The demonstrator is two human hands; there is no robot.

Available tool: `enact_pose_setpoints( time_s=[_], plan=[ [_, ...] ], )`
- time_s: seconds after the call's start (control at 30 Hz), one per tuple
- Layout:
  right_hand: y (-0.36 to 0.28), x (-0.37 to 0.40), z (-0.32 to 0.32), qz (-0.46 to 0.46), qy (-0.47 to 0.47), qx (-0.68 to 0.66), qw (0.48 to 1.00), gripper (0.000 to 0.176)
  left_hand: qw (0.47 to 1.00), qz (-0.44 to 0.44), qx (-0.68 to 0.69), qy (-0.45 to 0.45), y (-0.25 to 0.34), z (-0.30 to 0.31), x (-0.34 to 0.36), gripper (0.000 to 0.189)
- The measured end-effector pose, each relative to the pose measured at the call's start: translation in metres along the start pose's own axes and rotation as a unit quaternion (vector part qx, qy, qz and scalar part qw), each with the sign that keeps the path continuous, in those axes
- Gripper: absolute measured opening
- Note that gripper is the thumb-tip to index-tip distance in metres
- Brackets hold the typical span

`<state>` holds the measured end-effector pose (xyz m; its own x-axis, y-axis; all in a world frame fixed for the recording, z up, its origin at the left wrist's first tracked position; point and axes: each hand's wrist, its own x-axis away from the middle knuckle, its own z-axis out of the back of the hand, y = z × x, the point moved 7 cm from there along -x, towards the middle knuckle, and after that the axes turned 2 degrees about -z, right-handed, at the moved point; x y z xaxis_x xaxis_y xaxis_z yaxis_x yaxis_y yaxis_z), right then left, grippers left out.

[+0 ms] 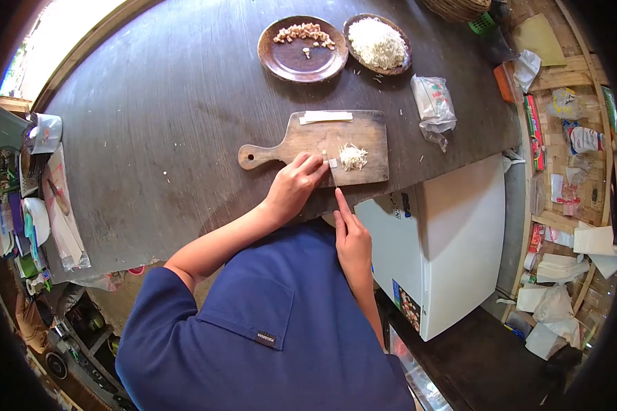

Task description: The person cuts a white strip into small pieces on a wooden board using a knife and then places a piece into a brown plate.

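Shreds (353,157) lay in a small pile on the right half of the board (305,138), which sat at the near side of the desk (164,123) with its handle pointing left. The left hand (296,179) was closed on a pale piece (333,164), mostly hidden by the fingers, just left of the pile. The right hand (353,240) gripped a knife (335,179), forefinger stretched along it, its thin blade beside the piece. Pale strips (325,117) lay along the board's far edge.

The desk was dark and wide, with faint grain, worn patches and a few stray scraps. Toward its far side stood two brown plates: the left one (281,60) held chopped bits (301,32), and the right one (392,70) bore a white heap (377,42). A plastic bag (433,103) lay near them, to the right of the board. At the left edge was a flat packet (63,219).

A white fridge (463,246) stood on the near right, below the desk's edge. Papers and packets hung on the woven wall (552,130) at the right. Bright light came through an opening (75,34) at the far left.
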<state>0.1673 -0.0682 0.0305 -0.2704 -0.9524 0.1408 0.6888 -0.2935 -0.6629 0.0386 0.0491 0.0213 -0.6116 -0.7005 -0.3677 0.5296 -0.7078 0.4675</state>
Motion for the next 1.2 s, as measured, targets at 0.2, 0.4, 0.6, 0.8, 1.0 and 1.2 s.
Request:
enact_pose_setpoints(
  time_s=[0.2, 0.4, 0.6, 0.8, 1.0, 1.2],
  plan=[
    [-0.006, -0.008, -0.001, 0.029, 0.018, -0.003, 0.999, 0.051, 1.0, 0.007, -0.002, 0.004, -0.001, 0.002, -0.001, 0.034],
    [0.001, 0.002, -0.001, -0.017, -0.015, 0.041, 0.999, 0.051, 1.0, 0.004, 0.002, 0.008, -0.002, 0.001, -0.001, 0.03],
    [-0.005, -0.004, -0.002, 0.017, 0.007, 0.009, 1.0, 0.05, 1.0, -0.004, 0.0, 0.012, -0.004, 0.004, -0.003, 0.03],
    [-0.001, -0.012, -0.009, 0.02, 0.011, 0.023, 0.999, 0.05, 1.0, -0.003, -0.011, 0.013, -0.001, 0.002, 0.0, 0.031],
    [-0.005, -0.002, -0.001, 0.003, -0.008, 0.021, 1.0, 0.05, 1.0, -0.005, 0.015, 0.019, -0.005, 0.004, 0.0, 0.032],
    [-0.002, -0.011, -0.006, -0.007, -0.005, 0.02, 1.0, 0.05, 1.0, 0.007, 0.022, 0.019, -0.001, 0.008, -0.003, 0.032]
  ],
)
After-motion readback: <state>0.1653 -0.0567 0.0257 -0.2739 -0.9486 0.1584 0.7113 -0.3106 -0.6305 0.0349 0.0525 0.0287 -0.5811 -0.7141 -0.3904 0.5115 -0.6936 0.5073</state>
